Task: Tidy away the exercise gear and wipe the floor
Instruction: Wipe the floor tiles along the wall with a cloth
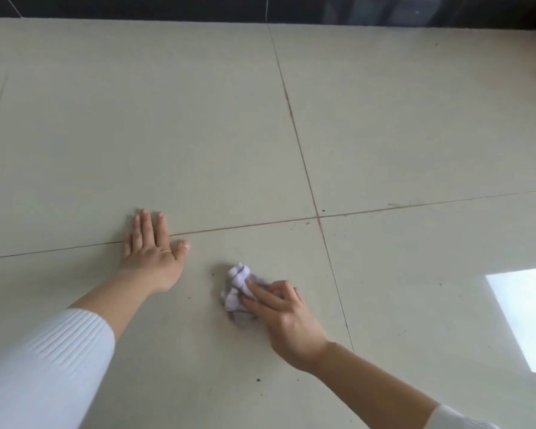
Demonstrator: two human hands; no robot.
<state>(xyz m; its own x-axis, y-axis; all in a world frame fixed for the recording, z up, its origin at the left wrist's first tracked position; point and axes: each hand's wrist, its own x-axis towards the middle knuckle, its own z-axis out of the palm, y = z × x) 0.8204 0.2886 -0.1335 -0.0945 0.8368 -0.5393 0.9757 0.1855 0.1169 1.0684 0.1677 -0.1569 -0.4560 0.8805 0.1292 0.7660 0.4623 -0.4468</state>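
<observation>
A crumpled white cloth lies on the pale tiled floor a little below the middle of the view. My right hand holds it from the right, two fingers laid over the top and the others curled round its far side. My left hand rests flat on the floor to the left of the cloth, fingers straight and pointing away from me, across a grout line. Both arms wear white ribbed sleeves. No exercise gear shows in this view.
Small dark specks dot the tiles near the cloth and along the grout crossing. A dark wall base runs along the top edge. A bright window reflection lies on the floor at the right.
</observation>
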